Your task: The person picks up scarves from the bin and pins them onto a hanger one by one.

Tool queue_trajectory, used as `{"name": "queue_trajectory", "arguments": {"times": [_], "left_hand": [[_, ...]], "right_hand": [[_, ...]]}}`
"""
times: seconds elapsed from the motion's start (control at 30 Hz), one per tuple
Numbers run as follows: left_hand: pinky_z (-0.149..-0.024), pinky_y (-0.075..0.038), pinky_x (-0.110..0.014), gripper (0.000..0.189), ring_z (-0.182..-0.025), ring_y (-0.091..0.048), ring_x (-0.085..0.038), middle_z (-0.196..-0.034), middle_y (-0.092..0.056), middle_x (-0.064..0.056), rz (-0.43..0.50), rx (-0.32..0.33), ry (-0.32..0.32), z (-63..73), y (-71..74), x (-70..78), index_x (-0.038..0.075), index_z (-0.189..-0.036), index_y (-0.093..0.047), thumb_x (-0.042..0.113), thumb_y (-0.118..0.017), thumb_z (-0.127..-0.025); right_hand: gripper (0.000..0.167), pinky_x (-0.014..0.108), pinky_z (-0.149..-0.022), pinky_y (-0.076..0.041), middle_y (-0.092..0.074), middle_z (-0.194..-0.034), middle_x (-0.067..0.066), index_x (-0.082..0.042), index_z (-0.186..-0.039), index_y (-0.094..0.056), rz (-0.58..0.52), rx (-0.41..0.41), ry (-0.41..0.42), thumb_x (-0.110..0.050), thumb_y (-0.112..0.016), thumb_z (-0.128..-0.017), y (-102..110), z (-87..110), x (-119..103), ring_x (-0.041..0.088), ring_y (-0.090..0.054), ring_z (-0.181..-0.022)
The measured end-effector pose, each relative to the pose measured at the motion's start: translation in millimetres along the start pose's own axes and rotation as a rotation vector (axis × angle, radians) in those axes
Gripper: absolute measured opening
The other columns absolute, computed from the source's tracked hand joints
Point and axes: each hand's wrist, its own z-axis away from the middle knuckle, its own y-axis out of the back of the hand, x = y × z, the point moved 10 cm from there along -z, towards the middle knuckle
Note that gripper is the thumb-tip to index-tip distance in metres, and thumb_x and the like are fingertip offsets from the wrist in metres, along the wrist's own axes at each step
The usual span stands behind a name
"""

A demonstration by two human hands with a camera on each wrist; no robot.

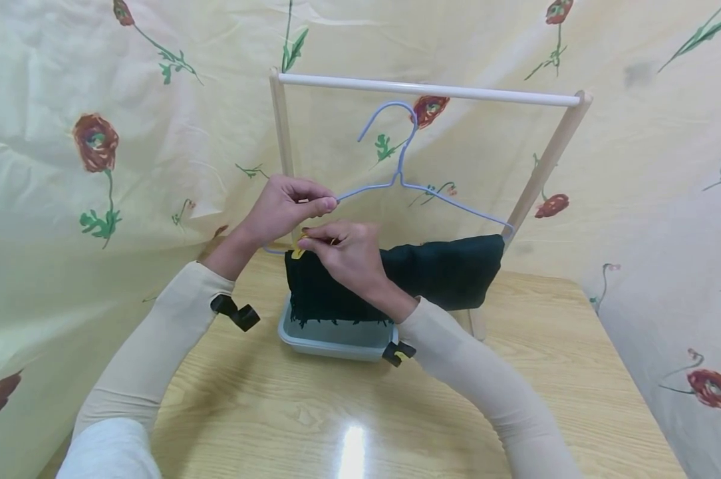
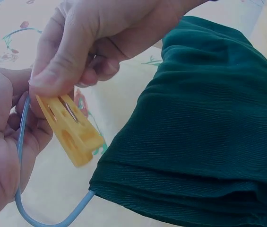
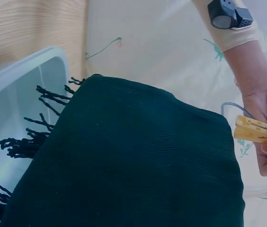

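A blue wire hanger (image 1: 450, 199) carries a dark green fringed scarf (image 1: 438, 273), folded over its lower bar. My left hand (image 1: 288, 209) pinches the hanger's sloping left arm between thumb and fingers. Just below it, my right hand (image 1: 351, 256) pinches a yellow clothespin (image 2: 72, 127) by its handle end. In the left wrist view the clothespin's nose points toward the scarf's edge, with a gap between them. From the right wrist view the clothespin shows beside the scarf's upper corner, and the fringe hangs down along the opposite edge.
A wooden rack with a white top rail (image 1: 426, 88) stands behind the hanger, whose hook is off the rail. Under the scarf sits a pale blue plastic basin (image 1: 336, 349) on the wooden table (image 1: 265, 406). A flowered cloth (image 1: 175, 133) covers the wall behind.
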Motion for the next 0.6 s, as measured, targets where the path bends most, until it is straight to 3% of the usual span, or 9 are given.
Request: {"name": "queue_trajectory", "arguments": {"times": [0.33,0.6], "left_hand": [[-0.076,-0.058,-0.029,0.013,-0.083,-0.069,-0.025,-0.092,-0.076,-0.007,0.015,0.0,0.021,0.1,-1.0,3.0,-0.006,-0.104,-0.077,0.001,-0.071,-0.095],[-0.071,-0.057,-0.03,0.013,-0.08,-0.066,-0.023,-0.092,-0.075,-0.014,0.008,-0.005,0.015,2.0,-0.8,5.4,-0.006,-0.103,-0.077,0.001,-0.07,-0.095]], "right_hand": [[0.011,0.019,-0.066,-0.056,-0.078,-0.086,0.01,0.001,-0.091,-0.082,0.046,-0.034,0.016,-0.007,-0.084,-0.084,-10,-2.3,0,0.017,-0.075,-0.075],[0.014,0.017,-0.065,-0.055,-0.078,-0.087,0.009,0.001,-0.093,-0.081,0.042,-0.074,0.017,-0.009,-0.085,-0.083,-16,-1.7,-2,0.015,-0.074,-0.072]]}}
